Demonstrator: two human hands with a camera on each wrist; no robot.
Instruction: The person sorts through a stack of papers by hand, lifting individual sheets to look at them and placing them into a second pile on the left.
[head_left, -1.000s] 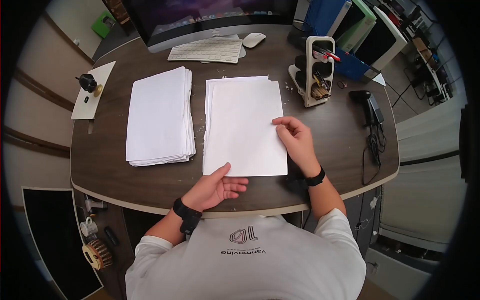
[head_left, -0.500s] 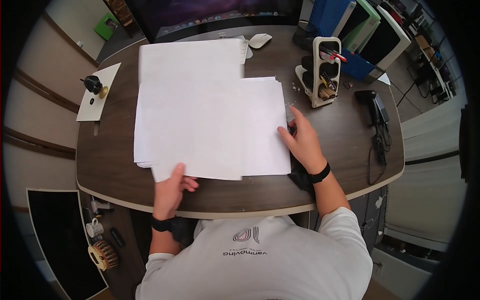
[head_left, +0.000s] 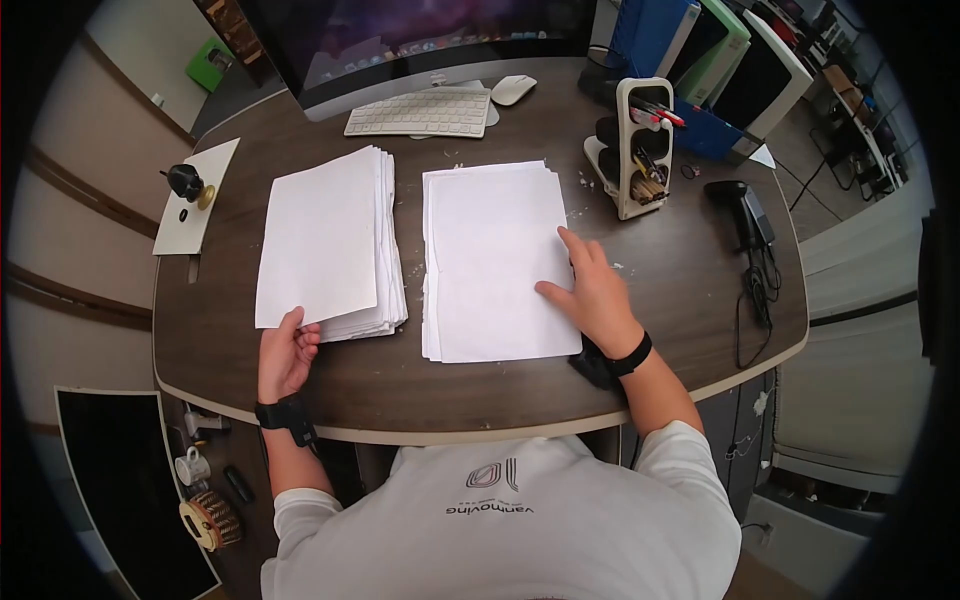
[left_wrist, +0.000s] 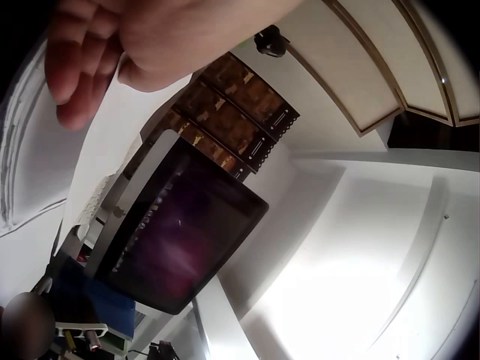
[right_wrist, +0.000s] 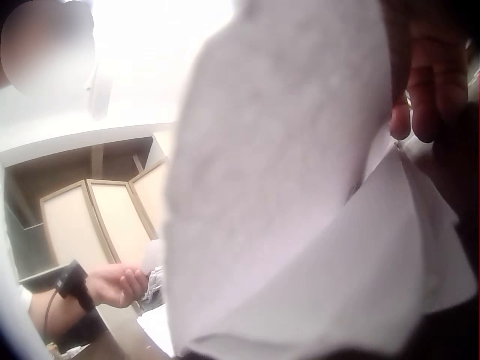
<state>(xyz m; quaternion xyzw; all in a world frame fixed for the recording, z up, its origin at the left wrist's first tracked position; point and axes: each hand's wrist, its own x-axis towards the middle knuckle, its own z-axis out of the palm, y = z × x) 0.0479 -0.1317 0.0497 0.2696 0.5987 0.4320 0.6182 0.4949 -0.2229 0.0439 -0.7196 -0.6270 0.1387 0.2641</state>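
Observation:
My left hand (head_left: 285,360) pinches the near left corner of a white sheet (head_left: 322,245) between thumb and fingers. That sheet overlaps the left paper stack (head_left: 388,250), whose uneven right edges show beside it. In the left wrist view, fingers (left_wrist: 82,67) hold the sheet's edge from below. Over the right edge of the right paper stack (head_left: 500,265) is my right hand (head_left: 603,310), thumb and index finger spread apart, thumb above the top sheet. The right wrist view shows loosely curled fingers (right_wrist: 431,90) beside curving white paper (right_wrist: 292,150).
Behind the stacks are a keyboard (head_left: 420,112), a mouse (head_left: 513,90) and a monitor (head_left: 440,50). A pen holder (head_left: 632,150) stands at the back right, near folders (head_left: 655,40). A black device with a cable (head_left: 742,215) lies at the right. Small paper scraps dot the desk.
My left hand has carried a sheet from the right stack leftward to over the left stack. My right hand has come off its earlier pinch at the right stack's edge, fingers now spread.

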